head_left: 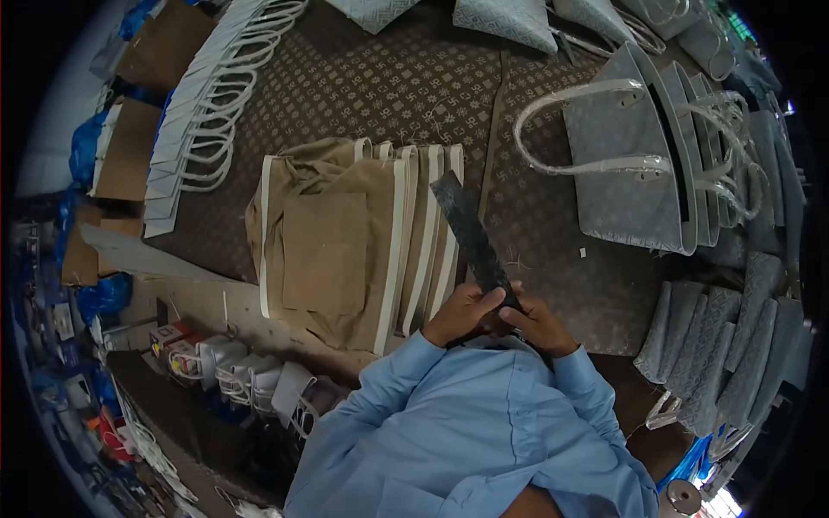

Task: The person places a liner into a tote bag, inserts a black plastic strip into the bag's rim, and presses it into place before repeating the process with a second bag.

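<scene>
A long dark flat strip [466,229] slants up and to the left from both hands, its lower end near my body. My left hand [462,312] is closed on it from the left side, thumb on top. On the right side my right hand [542,325] also grips its lower end, thumb pressed on it. Just left of the strip lies a stack of brown fabric pieces with white edging [341,242], and the strip's upper end overlaps the right edge of this stack.
Grey bags with pale handles [617,160] lie at the right, above rolled grey patterned pieces [699,345]. White handled pieces [177,147] line the upper left. Grey patterned pieces [505,24] lie at the top. Small white bags [246,371] stand at the lower left.
</scene>
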{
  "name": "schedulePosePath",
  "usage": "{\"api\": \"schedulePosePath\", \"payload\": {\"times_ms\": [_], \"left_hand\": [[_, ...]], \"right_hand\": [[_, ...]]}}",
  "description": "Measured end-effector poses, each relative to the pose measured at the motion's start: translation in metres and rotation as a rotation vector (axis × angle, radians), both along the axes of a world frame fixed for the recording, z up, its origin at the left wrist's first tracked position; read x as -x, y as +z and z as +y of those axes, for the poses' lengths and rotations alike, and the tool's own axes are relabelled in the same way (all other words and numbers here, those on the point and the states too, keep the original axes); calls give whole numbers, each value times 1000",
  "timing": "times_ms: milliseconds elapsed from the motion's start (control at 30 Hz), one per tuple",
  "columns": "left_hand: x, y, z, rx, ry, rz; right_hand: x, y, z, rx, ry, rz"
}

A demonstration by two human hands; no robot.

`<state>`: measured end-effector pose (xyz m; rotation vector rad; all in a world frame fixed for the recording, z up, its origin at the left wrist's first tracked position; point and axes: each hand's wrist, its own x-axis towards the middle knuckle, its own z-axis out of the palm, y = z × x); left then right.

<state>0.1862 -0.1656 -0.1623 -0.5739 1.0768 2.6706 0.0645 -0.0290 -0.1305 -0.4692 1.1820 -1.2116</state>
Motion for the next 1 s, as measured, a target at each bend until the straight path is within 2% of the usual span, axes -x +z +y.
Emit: {"api": "schedulePosePath", "payload": {"times_ms": [33, 67, 133, 167, 267, 300, 333, 367, 400, 467, 533, 567, 633, 700, 733, 767, 800, 833, 900, 967, 1000], "left_hand": [[0, -1, 11, 163, -19, 124], [4, 1, 18, 178, -1, 133], [12, 18, 21, 432, -107, 298], [15, 24, 16, 251, -201, 104], [29, 18, 1, 438, -275, 74], [35, 32, 6, 465, 8, 66], [37, 43, 15, 468, 283, 64], [34, 33, 10, 481, 278, 58], [31, 22, 4, 493, 277, 50], [32, 30, 15, 523, 332, -11], [37, 36, 26, 654, 249, -61], [46, 46, 32, 663, 201, -22], [62, 63, 46, 468, 478, 76], [65, 62, 43, 471, 429, 139], [60, 62, 40, 476, 428, 175], [54, 52, 33, 484, 442, 167], [47, 34, 21, 456, 324, 181], [48, 39, 17, 428, 221, 199], [56, 49, 17, 487, 316, 249], [58, 51, 5, 681, 197, 13], [56, 39, -12, 695, 243, 2]], "right_hand": [[1, -6, 14, 33, 36, 58], [6, -12, 23, 76, 75, 125], [17, -19, 28, 116, 80, 110], [21, -19, 27, 132, 62, 76], [35, 8, 19, 63, 35, 84], [41, 9, 20, 73, -9, 106], [49, 7, 23, 76, 127, 117], [56, 5, 27, 66, 264, 128], [57, 1, 30, 95, 247, 117], [56, 2, 27, 180, 226, 102], [59, 6, 21, 235, 162, 136], [55, 5, 18, 284, 59, 241], [59, 7, 13, 330, -87, 363], [61, 9, 13, 479, -75, 542], [63, 9, 15, 481, -79, 541], [65, 6, 18, 378, -17, 382], [65, 5, 19, 279, 62, 224], [65, 10, 21, 292, 105, 219], [71, 21, 23, 190, 40, 588], [60, -2, 18, 310, -188, 1054], [64, -20, 17, 347, -153, 1048]]}}
